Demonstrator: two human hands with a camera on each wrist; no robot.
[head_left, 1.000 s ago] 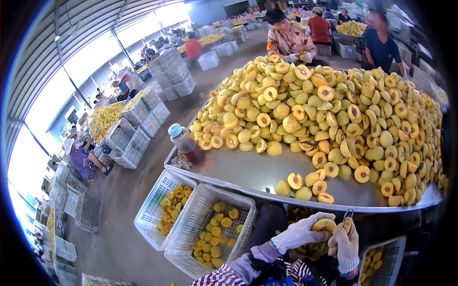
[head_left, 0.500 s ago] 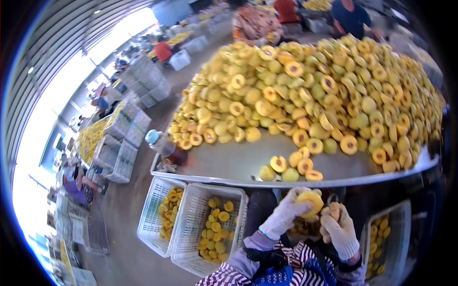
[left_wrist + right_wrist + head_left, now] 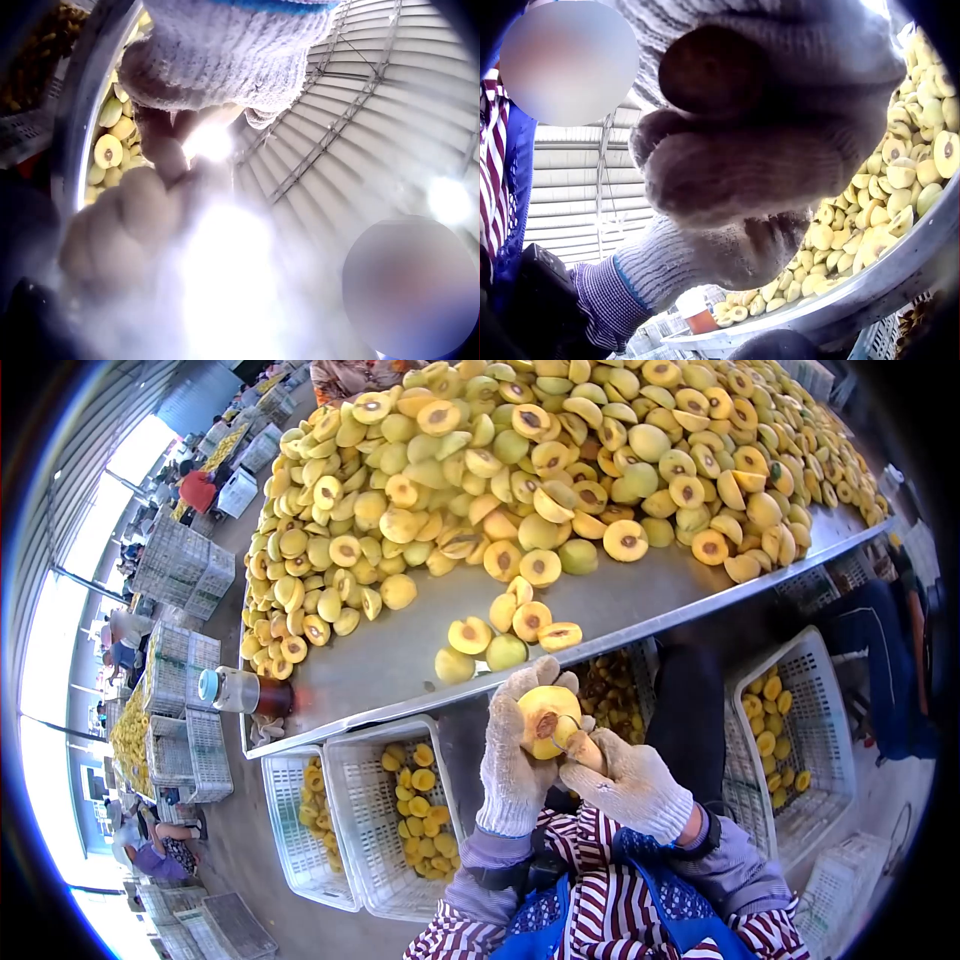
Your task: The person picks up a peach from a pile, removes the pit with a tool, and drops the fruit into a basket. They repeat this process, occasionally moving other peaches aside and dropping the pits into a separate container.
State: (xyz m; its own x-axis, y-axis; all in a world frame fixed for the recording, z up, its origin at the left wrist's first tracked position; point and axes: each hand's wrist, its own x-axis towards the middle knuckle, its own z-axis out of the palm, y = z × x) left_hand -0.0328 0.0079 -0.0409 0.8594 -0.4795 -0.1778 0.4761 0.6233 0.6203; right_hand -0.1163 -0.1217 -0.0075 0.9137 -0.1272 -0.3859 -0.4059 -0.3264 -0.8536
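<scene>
In the head view my gloved left hand (image 3: 514, 760) holds a halved yellow fruit (image 3: 550, 720), its cut face and brown centre turned up. My gloved right hand (image 3: 635, 780) grips a tool by its wooden handle (image 3: 584, 750); the tool's thin metal loop lies at the fruit's cut face. Both hands are close together just off the metal table's near edge. The right wrist view shows curled fingers of the right glove (image 3: 742, 165) around the round handle end (image 3: 711, 69), with the left glove (image 3: 682, 259) behind. In the left wrist view glare hides the fruit.
A heap of halved fruit (image 3: 400, 490) covers much of the metal table (image 3: 400, 650). Several loose halves lie near its front edge. A bottle (image 3: 245, 692) stands at the left corner. Crates (image 3: 345, 800) with fruit sit below, left and right (image 3: 815, 730).
The view has swung right and closer to the table. The left hand has turned the fruit's cut face up, and the right hand has brought the tool's loop to it.
</scene>
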